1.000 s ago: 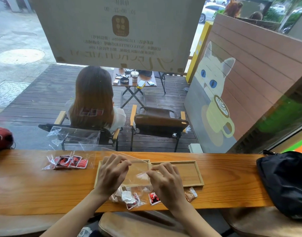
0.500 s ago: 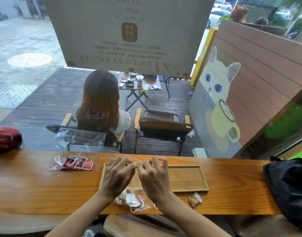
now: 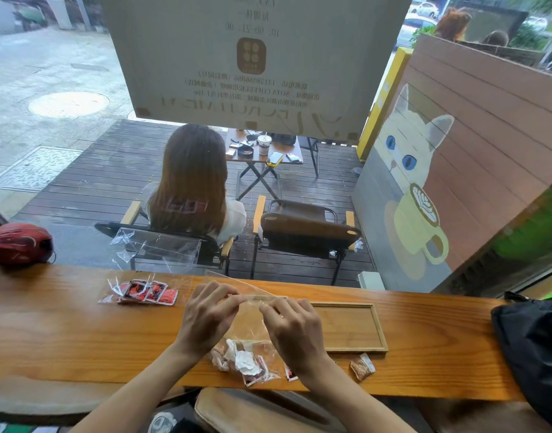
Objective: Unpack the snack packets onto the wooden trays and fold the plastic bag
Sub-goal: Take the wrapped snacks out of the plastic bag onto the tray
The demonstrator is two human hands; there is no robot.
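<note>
My left hand (image 3: 207,317) and my right hand (image 3: 295,331) each pinch the top edge of a clear plastic bag (image 3: 251,314), holding it up over the wooden tray (image 3: 349,326). Several snack packets (image 3: 245,362) sit in the bag's bottom near the counter's front edge. A second clear bag with red packets (image 3: 143,292) lies flat to the left. A small red-and-white packet (image 3: 289,374) peeks out under my right wrist, and a brown packet (image 3: 362,366) lies loose in front of the tray. The tray's left part is hidden behind my hands.
The wooden counter (image 3: 65,326) runs along a window. A black bag (image 3: 531,348) sits at the right end, a red helmet (image 3: 20,243) at the left. Outside, a person sits in a chair with their back turned.
My hands came together at the bag's top half a second ago and have since spread slightly apart along its edge. The view has tilted down a little.
</note>
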